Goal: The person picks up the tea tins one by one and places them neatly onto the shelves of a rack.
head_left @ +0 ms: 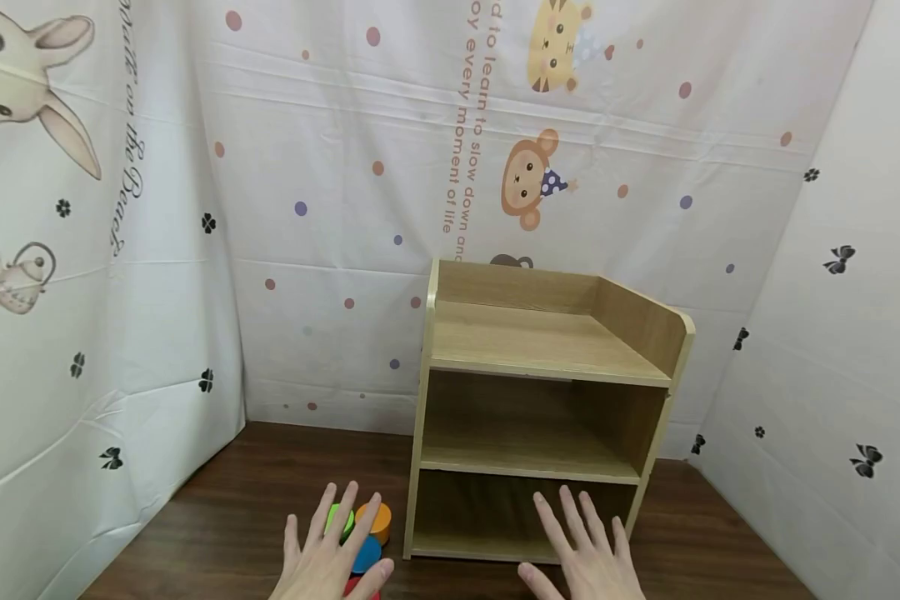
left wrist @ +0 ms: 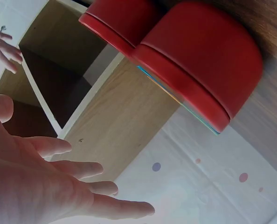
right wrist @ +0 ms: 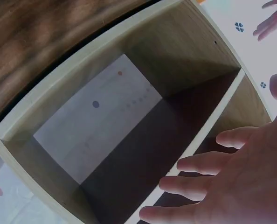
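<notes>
My left hand (head_left: 326, 558), palm down with fingers spread, hovers over a small cluster of coloured round pieces at the lower left of the shelf. Partly hidden by it are a green piece (head_left: 347, 523), an orange piece (head_left: 379, 523), a blue piece (head_left: 366, 553) and a red piece (head_left: 367, 587). Close up, the left wrist view shows two smooth red rounded pieces (left wrist: 208, 60) side by side; their exact kind is unclear. My right hand (head_left: 588, 558) is spread in front of the shelf's bottom compartment. Neither hand holds anything.
A light wooden shelf unit (head_left: 532, 473) stands on the dark brown table (head_left: 285, 467), with a raised back and right side around its top. Patterned white cloth (head_left: 307, 250) hangs behind and on both sides.
</notes>
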A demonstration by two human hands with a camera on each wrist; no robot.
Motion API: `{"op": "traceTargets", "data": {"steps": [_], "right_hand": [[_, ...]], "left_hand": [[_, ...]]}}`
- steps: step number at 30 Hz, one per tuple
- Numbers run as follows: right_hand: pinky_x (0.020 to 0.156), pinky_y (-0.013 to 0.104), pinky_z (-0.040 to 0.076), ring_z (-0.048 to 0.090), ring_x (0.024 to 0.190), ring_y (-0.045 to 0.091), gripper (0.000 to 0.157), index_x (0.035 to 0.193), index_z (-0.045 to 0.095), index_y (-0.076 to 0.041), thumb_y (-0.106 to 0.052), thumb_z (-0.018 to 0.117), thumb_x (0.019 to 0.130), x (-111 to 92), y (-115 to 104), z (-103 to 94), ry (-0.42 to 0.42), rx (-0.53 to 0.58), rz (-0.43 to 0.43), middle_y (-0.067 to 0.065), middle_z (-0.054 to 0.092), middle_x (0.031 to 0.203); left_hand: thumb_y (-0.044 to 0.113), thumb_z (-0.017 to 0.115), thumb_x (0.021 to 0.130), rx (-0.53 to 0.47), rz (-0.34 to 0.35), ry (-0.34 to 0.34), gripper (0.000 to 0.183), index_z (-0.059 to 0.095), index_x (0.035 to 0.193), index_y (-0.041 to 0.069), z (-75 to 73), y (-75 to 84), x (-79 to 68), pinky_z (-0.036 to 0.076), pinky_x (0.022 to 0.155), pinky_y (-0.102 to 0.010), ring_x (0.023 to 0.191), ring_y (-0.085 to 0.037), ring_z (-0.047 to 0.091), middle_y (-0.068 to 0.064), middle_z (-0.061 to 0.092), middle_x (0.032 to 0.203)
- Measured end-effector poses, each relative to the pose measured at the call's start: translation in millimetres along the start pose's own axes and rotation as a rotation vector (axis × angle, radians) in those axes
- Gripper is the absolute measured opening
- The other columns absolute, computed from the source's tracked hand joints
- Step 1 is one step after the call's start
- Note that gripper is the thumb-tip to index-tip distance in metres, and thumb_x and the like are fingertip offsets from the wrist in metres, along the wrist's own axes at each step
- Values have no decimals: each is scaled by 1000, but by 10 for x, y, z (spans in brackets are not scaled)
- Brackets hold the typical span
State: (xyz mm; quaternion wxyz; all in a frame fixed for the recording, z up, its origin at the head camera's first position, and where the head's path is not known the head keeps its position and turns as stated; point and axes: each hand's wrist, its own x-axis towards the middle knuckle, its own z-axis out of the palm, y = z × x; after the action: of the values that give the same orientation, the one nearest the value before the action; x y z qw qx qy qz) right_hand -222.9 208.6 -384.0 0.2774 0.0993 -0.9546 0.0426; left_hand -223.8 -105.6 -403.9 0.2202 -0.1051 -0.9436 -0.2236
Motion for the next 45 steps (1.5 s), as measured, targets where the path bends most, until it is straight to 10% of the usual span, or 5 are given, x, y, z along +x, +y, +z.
{"op": "traceTargets", "data": {"steps": [7, 15, 23, 30, 45], "right_hand": [[97, 65, 36, 48, 130, 37, 69, 144, 46, -25, -64, 54, 87, 107, 82, -296, -18, 78, -46, 12, 50, 144], [86, 54, 41, 55, 113, 35, 41, 116, 65, -8, -19, 76, 78, 315, 404, -565, 401, 211, -189, 16, 60, 128], [107, 23, 27, 42, 119, 47, 55, 129, 49, 7, 0, 68, 78, 550, 807, -618, 660, 390, -33, 30, 45, 135], [85, 54, 42, 46, 119, 47, 75, 149, 19, 1, -26, 61, 93, 654, 978, -603, 388, 469, 294, 32, 40, 138], [86, 53, 51, 46, 122, 55, 81, 150, 5, 8, -32, 52, 97, 752, 1124, -543, -59, 546, 370, 40, 31, 142]], "left_hand": [[64, 53, 87, 27, 28, 40, 69, 45, 143, 26, -7, -12, 2, 18, 98, -79, 141, -36, 27, -8, 40, 152], [63, 54, 87, 25, 36, 47, 68, 45, 143, 25, -19, -25, 5, 19, 97, -79, 140, -37, 28, -9, 41, 151], [61, 54, 88, -5, 38, 18, 67, 45, 143, 24, -36, -25, 6, 18, 97, -80, 140, -37, 27, -10, 41, 151], [62, 52, 89, -40, 13, -82, 68, 43, 145, 24, -60, -26, 11, 14, 98, -81, 143, -38, 24, -10, 36, 154], [65, 52, 87, -40, 0, -98, 67, 46, 142, 27, -43, -65, -1, 15, 97, -82, 142, -39, 26, -10, 37, 153]]}}
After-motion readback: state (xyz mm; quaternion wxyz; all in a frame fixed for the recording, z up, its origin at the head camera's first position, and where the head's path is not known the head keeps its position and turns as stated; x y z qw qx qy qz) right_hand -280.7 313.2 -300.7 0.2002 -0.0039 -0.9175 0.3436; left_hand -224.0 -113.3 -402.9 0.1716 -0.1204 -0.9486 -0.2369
